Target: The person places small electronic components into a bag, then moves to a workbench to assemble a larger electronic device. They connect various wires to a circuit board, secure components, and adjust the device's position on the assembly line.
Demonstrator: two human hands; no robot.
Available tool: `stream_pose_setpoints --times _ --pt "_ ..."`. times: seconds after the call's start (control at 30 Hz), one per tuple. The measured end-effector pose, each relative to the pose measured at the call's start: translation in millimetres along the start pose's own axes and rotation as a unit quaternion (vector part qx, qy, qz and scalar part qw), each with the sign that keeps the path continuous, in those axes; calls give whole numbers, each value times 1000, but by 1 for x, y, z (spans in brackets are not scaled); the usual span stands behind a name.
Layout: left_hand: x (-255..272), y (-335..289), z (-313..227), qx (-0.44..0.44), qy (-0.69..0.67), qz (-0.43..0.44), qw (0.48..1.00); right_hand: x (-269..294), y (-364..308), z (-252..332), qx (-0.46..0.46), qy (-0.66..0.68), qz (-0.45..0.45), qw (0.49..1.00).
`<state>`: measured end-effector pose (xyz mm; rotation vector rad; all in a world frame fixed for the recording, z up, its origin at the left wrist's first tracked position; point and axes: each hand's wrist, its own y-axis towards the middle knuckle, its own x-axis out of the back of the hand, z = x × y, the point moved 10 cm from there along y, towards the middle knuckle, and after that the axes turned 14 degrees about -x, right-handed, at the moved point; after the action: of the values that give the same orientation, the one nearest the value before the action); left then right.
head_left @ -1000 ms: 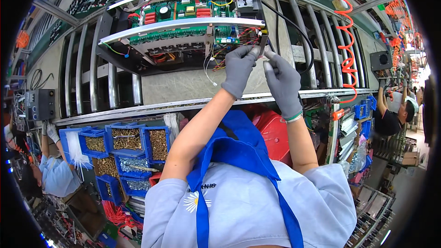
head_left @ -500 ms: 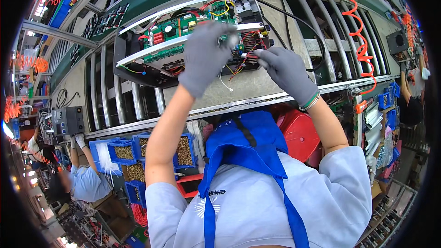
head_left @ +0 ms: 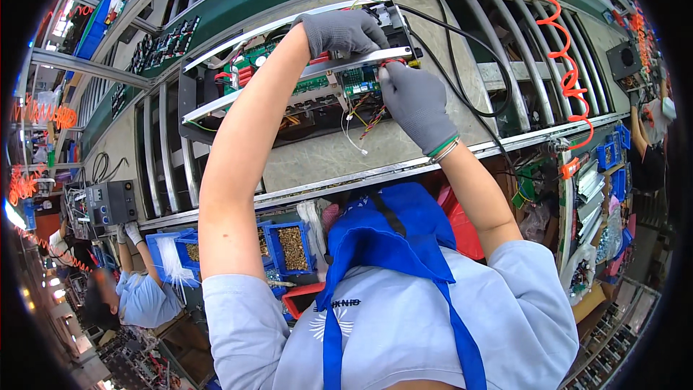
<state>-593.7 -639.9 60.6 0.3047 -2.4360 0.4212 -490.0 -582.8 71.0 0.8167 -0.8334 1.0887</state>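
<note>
Gripping the top edge of the long open metal chassis with green circuit boards [head_left: 289, 94], lying on the grey slatted conveyor bench [head_left: 433, 137], with the grey-gloved left hand [head_left: 343, 31] curled over its silver rail [head_left: 339, 66]; pinching at a small green board [head_left: 359, 81] just under that rail with the grey-gloved right hand [head_left: 415, 101], fingers pressed together, though hard telling whether closing on a connector or a wire

Risking a bent pin or cracked solder joint by pushing at an angle into the small green board; risking a snag on the loose bundle of thin coloured wires [head_left: 364, 126] dangling just below the chassis, pulling a lead free; possibly catching the black cable [head_left: 476, 58] looping to the right of the chassis with the right wrist and dragging it across the boards; possibly tipping the chassis off its rest if bearing down too hard on the rail; probably losing feel for a half-seated plug through thick glove fabric
</note>
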Motion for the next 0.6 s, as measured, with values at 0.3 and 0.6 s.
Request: stream_pose_setpoints --times 0.3,0.6 --pt "56 -45 5 -64 127 -381 914 91 -30 17 162 158 -177 958" --pt "49 -70 2 -114 -243 -485 832 3 78 36 113 101 127 980"
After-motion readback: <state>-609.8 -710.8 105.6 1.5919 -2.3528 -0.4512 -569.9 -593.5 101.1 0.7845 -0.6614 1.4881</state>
